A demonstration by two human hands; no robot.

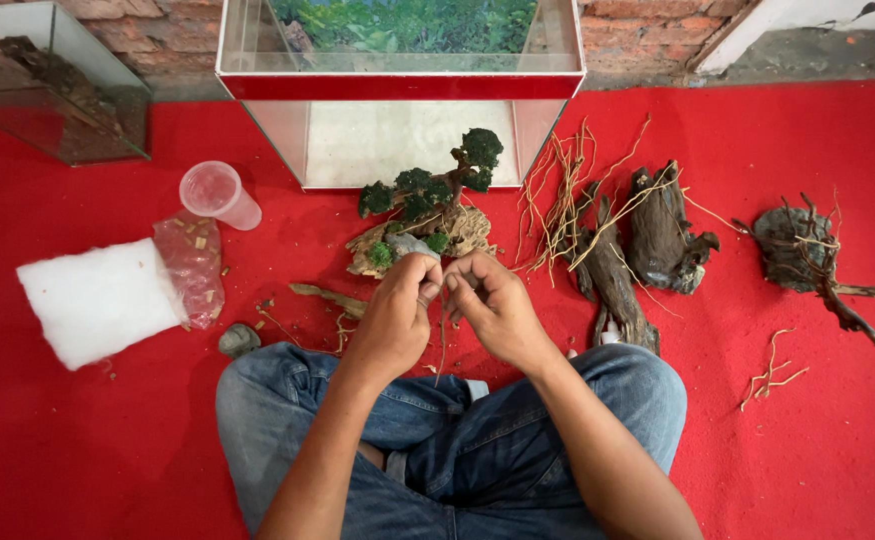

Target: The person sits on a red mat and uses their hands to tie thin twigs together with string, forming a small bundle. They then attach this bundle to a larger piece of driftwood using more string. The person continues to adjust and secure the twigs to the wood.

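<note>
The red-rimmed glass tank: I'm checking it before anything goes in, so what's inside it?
The red-rimmed glass tank shows only a bare pale floor inside, with a green plant backdrop along its rear wall. The red rim hides a strip of the interior.

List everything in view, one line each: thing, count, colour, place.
Thin twig: one, brown, pinched between both hands.
Bonsai driftwood: one, brown with green tufts, just beyond the hands.
Glass tank: one, red-rimmed, top centre.
Small tank: one, clear, top left.
Plastic cup: one, clear, on its side.
Filter wool: one, white, left.
Plastic bag: one, pinkish, beside the wool.
Driftwood pieces: several, dark brown, right.
Carpet: one, red.
Left hand: one, centre.
Right hand: one, centre.
</note>
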